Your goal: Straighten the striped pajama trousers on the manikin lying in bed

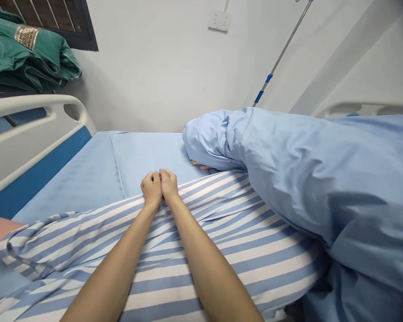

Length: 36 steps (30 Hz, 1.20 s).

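Observation:
My left hand [152,188] and my right hand [169,184] are side by side and touching, both closed. They are at the far edge of blue-and-white striped trousers [235,255], fingers curled down over the cloth; the fingertips are hidden. The trousers clothe legs that lie across the bed, and a bare lower leg [0,233] comes out of the cuff at the left. A light blue quilt [305,165] is bunched over the right part of the body. Fingers of another hand [200,165] show under its edge.
Beneath is a mattress with a light blue sheet [147,152]. A white and blue bed end board [58,105] rises at left, with folded green cloth [30,53] beyond it. A metal pole with blue collars [282,53] leans before the white wall, which bears a socket [219,21].

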### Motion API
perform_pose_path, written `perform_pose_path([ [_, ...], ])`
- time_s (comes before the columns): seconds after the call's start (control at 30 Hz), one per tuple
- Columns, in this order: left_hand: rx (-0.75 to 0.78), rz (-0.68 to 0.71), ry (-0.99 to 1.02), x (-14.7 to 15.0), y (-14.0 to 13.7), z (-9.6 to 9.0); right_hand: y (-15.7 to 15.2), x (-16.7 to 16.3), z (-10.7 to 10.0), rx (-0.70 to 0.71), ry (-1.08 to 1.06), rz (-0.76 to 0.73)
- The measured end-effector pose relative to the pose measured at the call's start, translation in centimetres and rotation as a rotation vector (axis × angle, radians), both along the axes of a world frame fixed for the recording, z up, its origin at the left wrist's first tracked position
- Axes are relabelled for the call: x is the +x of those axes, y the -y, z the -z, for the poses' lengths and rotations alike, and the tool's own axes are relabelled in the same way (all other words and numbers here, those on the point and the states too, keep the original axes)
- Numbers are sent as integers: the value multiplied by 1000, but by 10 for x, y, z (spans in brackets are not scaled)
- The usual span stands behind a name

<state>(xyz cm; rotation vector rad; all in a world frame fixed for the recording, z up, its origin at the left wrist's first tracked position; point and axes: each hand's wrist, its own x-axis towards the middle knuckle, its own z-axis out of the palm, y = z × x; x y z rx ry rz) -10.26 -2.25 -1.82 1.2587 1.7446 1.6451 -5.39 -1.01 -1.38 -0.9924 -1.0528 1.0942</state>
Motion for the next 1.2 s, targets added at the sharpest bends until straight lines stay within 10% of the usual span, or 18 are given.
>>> perform_pose_path([
  [0.37,-105,81,-200,-3,4,-1,-1,21,-3,74,416,-45],
  [0.67,-97,120,-248,-1,6,-3,7,41,-45,226,655,-72],
  [0.93,-106,129,-307,2,6,-3,6,59,-5,192,649,5],
  [1.2,-110,158,-287,5,7,-3,1,62,-8,143,441,-16],
])
